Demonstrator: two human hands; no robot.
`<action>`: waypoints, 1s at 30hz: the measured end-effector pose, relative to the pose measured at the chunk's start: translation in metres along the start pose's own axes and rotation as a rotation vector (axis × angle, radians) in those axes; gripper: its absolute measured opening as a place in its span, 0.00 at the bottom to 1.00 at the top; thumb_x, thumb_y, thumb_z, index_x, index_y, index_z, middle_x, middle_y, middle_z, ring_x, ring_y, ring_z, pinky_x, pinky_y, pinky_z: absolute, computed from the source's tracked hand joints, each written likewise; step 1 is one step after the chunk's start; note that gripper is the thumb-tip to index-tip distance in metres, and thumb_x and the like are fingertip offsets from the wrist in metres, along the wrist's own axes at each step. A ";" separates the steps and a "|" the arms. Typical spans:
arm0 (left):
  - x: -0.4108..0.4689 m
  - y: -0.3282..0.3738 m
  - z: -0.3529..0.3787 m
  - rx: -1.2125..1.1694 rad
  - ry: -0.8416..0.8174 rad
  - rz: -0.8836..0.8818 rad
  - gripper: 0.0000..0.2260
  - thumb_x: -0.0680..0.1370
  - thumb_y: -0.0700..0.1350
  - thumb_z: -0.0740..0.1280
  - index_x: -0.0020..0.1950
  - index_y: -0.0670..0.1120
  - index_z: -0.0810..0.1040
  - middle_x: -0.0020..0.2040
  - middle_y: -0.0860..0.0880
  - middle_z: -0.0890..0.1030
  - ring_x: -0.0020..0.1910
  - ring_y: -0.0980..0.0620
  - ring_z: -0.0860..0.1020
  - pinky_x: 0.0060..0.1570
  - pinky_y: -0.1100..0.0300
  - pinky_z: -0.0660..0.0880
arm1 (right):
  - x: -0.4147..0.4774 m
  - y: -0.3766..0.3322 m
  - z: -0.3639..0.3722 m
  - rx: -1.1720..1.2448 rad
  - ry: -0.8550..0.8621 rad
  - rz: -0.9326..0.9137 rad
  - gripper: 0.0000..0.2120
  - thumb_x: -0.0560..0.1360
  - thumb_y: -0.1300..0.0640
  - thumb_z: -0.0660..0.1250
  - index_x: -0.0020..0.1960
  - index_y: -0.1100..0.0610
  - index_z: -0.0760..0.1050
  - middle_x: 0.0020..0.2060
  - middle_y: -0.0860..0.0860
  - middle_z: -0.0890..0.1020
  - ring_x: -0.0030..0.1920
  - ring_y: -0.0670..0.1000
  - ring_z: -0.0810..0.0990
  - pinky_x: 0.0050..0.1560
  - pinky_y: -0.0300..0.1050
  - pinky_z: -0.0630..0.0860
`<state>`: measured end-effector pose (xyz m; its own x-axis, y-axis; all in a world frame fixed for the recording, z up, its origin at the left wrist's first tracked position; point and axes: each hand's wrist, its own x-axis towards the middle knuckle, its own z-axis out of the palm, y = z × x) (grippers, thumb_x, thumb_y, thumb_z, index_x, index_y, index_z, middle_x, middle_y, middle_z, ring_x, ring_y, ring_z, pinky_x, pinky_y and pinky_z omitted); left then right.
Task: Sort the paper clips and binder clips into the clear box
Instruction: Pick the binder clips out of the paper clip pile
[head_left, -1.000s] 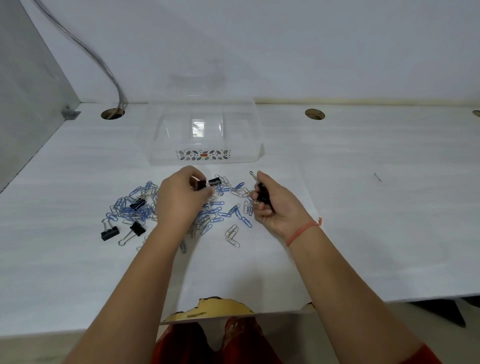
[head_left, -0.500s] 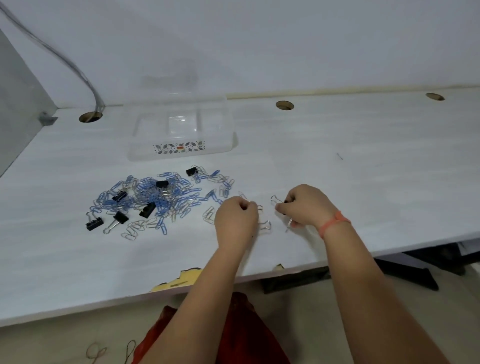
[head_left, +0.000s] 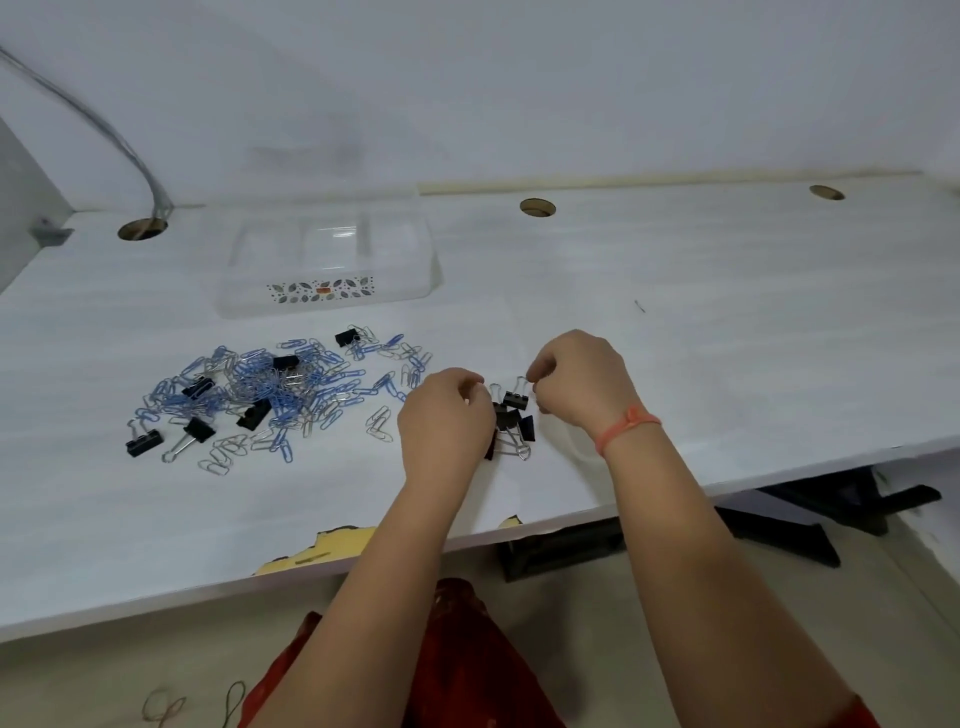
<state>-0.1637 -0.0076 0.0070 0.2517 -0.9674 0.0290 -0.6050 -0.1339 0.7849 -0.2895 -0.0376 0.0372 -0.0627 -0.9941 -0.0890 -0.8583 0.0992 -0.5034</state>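
Observation:
The clear box (head_left: 322, 292) with a leaf sticker stands empty at the back of the white table. In front of it spreads a pile of blue and silver paper clips (head_left: 270, 384) with several black binder clips (head_left: 197, 430) mixed in. To the right of the pile lies a small cluster of black binder clips (head_left: 511, 422), between my hands. My right hand (head_left: 576, 384) pinches the wire handle of the top binder clip (head_left: 515, 400) in that cluster. My left hand (head_left: 447, 415) is curled over the cluster's left side and hides part of it.
Round cable holes (head_left: 537, 207) pierce the table's back edge, and a grey cable (head_left: 130, 150) runs into the left one. The front edge is chipped, showing yellow board (head_left: 322, 551). A small dark speck (head_left: 640, 306) lies to the right. Black frame parts (head_left: 779, 530) sit under the table.
Both hands left the pile and moved right and nearer to me, carrying binder clips. The clips now lie in a cluster on the table between my hands.

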 end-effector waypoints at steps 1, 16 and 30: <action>-0.002 0.000 -0.002 -0.013 0.025 0.007 0.13 0.76 0.42 0.60 0.56 0.47 0.82 0.51 0.49 0.84 0.50 0.50 0.80 0.48 0.59 0.73 | 0.000 -0.001 0.001 0.029 0.018 -0.015 0.14 0.68 0.68 0.64 0.48 0.57 0.83 0.47 0.54 0.85 0.52 0.54 0.82 0.49 0.38 0.73; 0.014 -0.120 -0.144 0.246 0.469 -0.185 0.13 0.73 0.38 0.65 0.55 0.45 0.83 0.52 0.44 0.85 0.54 0.42 0.81 0.50 0.56 0.72 | -0.010 -0.141 0.116 0.167 -0.157 -0.545 0.14 0.72 0.65 0.64 0.55 0.56 0.81 0.49 0.54 0.84 0.50 0.54 0.81 0.53 0.42 0.74; 0.047 -0.164 -0.167 0.337 0.170 -0.060 0.11 0.71 0.39 0.68 0.51 0.46 0.83 0.49 0.46 0.82 0.48 0.44 0.78 0.42 0.59 0.67 | 0.017 -0.182 0.156 -0.214 -0.128 -0.774 0.06 0.73 0.58 0.67 0.50 0.55 0.78 0.49 0.53 0.77 0.54 0.55 0.74 0.42 0.44 0.66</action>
<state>0.0736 0.0053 -0.0165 0.3989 -0.9099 0.1134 -0.7925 -0.2799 0.5418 -0.0550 -0.0659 -0.0073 0.6365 -0.7630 0.1126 -0.7140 -0.6381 -0.2882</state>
